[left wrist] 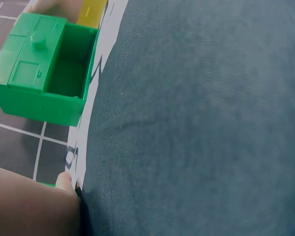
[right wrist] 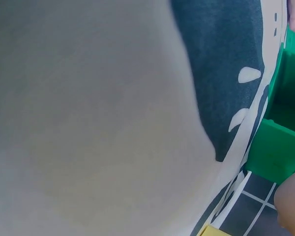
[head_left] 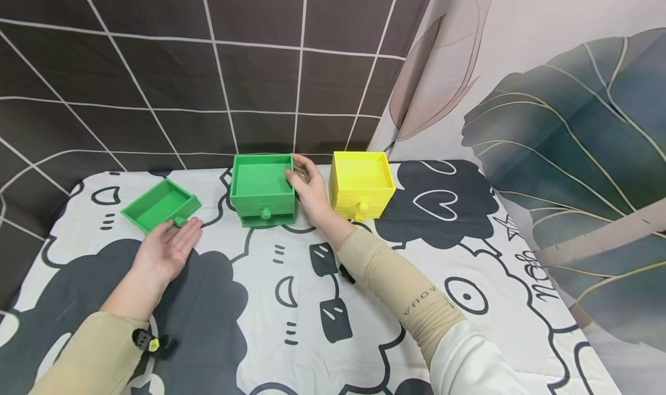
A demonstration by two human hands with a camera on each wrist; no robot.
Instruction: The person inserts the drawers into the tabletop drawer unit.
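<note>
A green drawer box (head_left: 262, 201) stands near the back of the table, a round knob on its upper drawer front. Its lower slot has no drawer in it and shows as a dark hollow. At the box's right side, my right hand (head_left: 311, 195) grips the wall, thumb over the top rim and fingers along the outside. Off to the left lies a loose green drawer (head_left: 160, 205), set at an angle with its knob toward me. My left hand (head_left: 165, 250) is palm up, fingers extended right by the drawer's knob end.
Right of the green box stands a yellow drawer box (head_left: 361, 195) with a knob on its front. A black-and-white printed cloth (head_left: 270, 337) covers the table. A dark curtain with a white grid (head_left: 260, 77) hangs behind; a leaf-print curtain (head_left: 572, 123) hangs on the right.
</note>
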